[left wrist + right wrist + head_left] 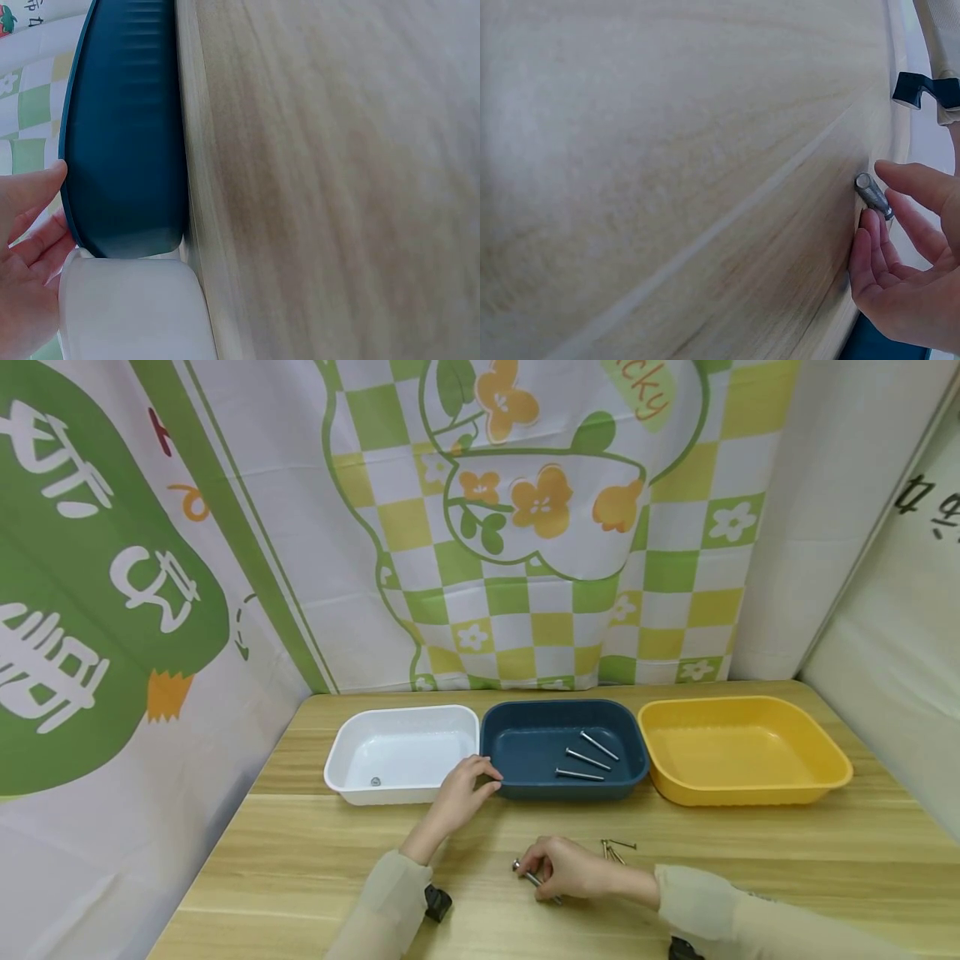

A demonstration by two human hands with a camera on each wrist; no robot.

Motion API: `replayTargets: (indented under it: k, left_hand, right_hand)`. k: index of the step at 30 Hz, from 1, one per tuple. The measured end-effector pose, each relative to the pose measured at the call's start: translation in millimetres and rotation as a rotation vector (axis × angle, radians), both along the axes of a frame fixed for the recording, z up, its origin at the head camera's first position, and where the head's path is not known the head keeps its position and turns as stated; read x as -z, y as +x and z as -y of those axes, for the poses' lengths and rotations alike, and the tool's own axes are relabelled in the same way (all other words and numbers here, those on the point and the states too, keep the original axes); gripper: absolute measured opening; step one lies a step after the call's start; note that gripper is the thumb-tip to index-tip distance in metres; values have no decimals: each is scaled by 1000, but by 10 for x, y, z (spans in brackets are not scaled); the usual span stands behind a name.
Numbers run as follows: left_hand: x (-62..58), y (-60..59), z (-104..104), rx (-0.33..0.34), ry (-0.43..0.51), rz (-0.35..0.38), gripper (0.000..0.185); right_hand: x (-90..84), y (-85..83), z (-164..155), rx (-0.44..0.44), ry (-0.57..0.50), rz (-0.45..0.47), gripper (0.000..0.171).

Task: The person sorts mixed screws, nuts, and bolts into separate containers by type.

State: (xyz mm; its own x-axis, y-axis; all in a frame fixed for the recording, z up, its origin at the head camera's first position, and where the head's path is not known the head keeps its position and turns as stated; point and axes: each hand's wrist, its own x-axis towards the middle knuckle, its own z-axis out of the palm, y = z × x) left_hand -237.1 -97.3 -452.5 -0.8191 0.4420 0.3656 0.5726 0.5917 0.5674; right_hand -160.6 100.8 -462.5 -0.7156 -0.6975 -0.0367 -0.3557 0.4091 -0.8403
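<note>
Bolt [533, 879] pinched in the right hand [567, 868], over the tabletop [300, 877], near the brass-coloured screws [616, 855]; left hand [459, 787] relaxed, fingers touching the near-left rim of the blue tray [562, 791]. Careful: smooth shank, possible drop and roll from a loose pinch, or jostled bolts [588, 759] from a left-hand nudge! Writing? "cky" readable on the curtain [536, 560], plus white characters [77, 510] too stylised to read; no brands in sight.

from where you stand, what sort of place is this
Probably a makeshift workspace: patterned cloth hangs behind a wood-grain table holding a white tray, a blue tray and a yellow tray.
</note>
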Motion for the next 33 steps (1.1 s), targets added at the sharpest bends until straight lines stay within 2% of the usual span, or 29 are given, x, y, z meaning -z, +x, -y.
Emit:
replayTargets:
  k: [8, 33]
  left_hand:
    - [6, -1, 2, 1, 0, -3, 7]
    - [3, 11, 4, 2, 5, 30, 7]
  right_hand:
    - [4, 4, 20, 11, 20, -34, 25]
    - [-10, 2, 12, -18, 18, -21, 28]
